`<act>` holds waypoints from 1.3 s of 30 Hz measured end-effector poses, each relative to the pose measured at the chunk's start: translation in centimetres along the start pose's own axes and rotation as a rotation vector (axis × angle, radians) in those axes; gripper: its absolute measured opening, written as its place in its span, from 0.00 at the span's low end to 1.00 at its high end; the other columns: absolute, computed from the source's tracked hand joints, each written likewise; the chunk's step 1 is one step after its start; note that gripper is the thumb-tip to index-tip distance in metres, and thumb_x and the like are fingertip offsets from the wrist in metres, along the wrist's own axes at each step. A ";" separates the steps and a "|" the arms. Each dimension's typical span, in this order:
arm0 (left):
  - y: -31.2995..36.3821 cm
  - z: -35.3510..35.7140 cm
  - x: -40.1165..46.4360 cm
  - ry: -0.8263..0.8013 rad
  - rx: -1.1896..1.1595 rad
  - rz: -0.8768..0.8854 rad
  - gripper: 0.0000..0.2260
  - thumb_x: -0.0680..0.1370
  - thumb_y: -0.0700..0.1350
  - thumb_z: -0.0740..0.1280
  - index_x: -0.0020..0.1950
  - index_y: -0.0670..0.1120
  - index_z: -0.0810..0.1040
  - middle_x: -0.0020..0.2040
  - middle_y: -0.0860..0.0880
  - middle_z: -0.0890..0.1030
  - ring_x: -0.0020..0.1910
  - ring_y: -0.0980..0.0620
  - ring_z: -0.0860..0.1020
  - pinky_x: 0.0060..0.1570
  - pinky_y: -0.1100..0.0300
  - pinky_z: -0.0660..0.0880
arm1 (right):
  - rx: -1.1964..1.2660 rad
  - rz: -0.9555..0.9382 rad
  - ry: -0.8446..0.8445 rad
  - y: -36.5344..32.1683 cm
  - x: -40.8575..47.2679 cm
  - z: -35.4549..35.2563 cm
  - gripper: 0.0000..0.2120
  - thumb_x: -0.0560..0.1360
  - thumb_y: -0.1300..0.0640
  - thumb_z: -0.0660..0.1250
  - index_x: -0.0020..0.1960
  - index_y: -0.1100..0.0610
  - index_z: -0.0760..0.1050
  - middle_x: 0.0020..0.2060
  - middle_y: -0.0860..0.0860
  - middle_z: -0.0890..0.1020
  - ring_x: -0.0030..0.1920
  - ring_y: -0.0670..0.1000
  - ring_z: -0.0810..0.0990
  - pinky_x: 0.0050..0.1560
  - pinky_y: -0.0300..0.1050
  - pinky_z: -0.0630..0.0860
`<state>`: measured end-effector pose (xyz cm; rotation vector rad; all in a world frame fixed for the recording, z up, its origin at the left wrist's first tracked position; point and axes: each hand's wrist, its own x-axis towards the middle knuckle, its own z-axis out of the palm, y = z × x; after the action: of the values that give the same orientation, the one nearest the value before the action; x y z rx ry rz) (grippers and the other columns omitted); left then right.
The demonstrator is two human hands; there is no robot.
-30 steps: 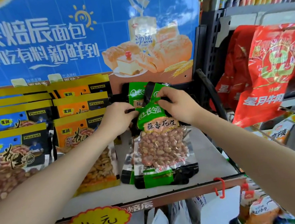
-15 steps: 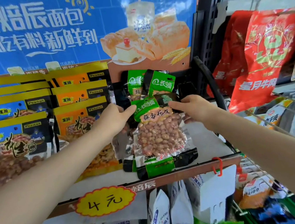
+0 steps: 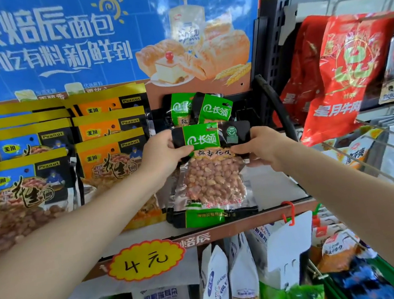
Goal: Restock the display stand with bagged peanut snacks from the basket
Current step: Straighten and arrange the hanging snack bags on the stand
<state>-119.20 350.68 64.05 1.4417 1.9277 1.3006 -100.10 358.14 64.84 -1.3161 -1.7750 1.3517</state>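
A green-and-black peanut bag (image 3: 212,169) with a clear window stands upright at the front of its row on the display stand shelf (image 3: 278,190). My left hand (image 3: 165,150) pinches its top left corner and my right hand (image 3: 261,146) grips its top right corner. Two more green peanut bags (image 3: 213,107) stand behind it. Another lies flat under its lower edge. The basket is not in view.
Yellow peanut bags (image 3: 30,184) with blue labels and orange ones (image 3: 115,159) fill the shelf's left. A blue bread poster (image 3: 54,42) backs the stand. Red bags (image 3: 345,74) hang at right. A yellow price tag (image 3: 146,260) and white bags (image 3: 217,283) sit below.
Both hands slid down from the rear bags to the front bag's top corners. Its folded header now stands flat and upright. The view tilted down slightly.
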 end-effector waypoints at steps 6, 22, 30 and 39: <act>-0.4 -0.6 -0.5 -0.072 0.167 -0.114 0.22 0.76 0.56 0.64 0.63 0.44 0.68 0.50 0.50 0.75 0.45 0.49 0.75 0.38 0.60 0.68 | -0.034 0.116 0.010 1.4 0.3 0.0 0.15 0.71 0.48 0.71 0.52 0.56 0.76 0.51 0.55 0.79 0.50 0.53 0.76 0.50 0.45 0.74; -0.4 2.8 -1.4 -0.199 -0.365 -0.189 0.23 0.70 0.46 0.74 0.63 0.51 0.73 0.59 0.51 0.79 0.58 0.52 0.76 0.61 0.54 0.69 | 0.168 -0.162 -0.132 -0.5 2.5 -1.8 0.15 0.73 0.68 0.65 0.59 0.59 0.73 0.45 0.54 0.78 0.45 0.52 0.76 0.41 0.43 0.71; 0.7 2.7 -1.9 0.003 -0.362 -0.063 0.38 0.68 0.36 0.74 0.72 0.52 0.60 0.56 0.61 0.74 0.59 0.56 0.73 0.64 0.55 0.68 | 0.249 -0.251 -0.033 -1.2 4.5 -1.4 0.36 0.75 0.67 0.61 0.75 0.50 0.47 0.72 0.52 0.58 0.67 0.53 0.63 0.58 0.47 0.62; -0.2 3.0 -2.2 -0.052 -0.184 -0.114 0.37 0.63 0.47 0.78 0.67 0.54 0.63 0.63 0.55 0.73 0.63 0.51 0.73 0.66 0.47 0.68 | -0.074 -0.052 -0.015 -1.5 5.9 -2.8 0.17 0.79 0.65 0.53 0.66 0.62 0.69 0.59 0.58 0.74 0.50 0.54 0.74 0.37 0.41 0.67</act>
<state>-116.19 350.00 61.94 1.2448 1.7789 1.3359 -100.51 364.63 66.37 -1.2920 -1.8724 1.2822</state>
